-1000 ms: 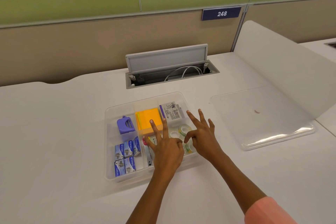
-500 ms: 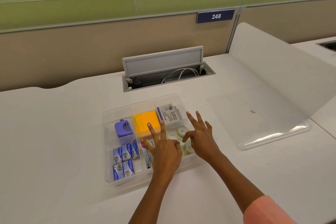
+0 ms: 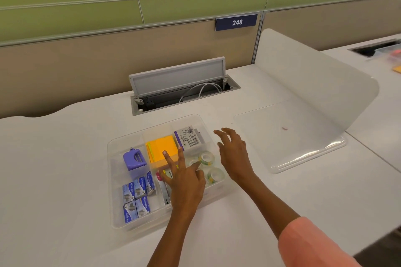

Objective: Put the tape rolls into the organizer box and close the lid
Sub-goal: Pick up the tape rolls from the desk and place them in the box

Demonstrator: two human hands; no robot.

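The clear organizer box [image 3: 121, 224] sits on the white desk with no lid on it. Small tape rolls [image 3: 206, 159] with green and yellow cores lie in its right front compartment; another roll [image 3: 215, 175] lies just in front of them. My left hand [image 3: 184, 182] hovers over the box's middle, fingers spread, forefinger touching the rolls. My right hand [image 3: 233, 154] is open above the box's right rim, holding nothing. The clear lid [image 3: 288, 136] lies flat on the desk to the right of the box.
The box also holds orange sticky notes [image 3: 161, 149], a purple sharpener [image 3: 133, 159], blue staple boxes [image 3: 136, 197] and a white labelled box [image 3: 189, 138]. An open cable hatch [image 3: 182, 91] lies behind. A white divider panel [image 3: 314, 76] stands at the right.
My right hand has lifted off the tape rolls and moved right, past the box's rim. My left hand stays over the box.
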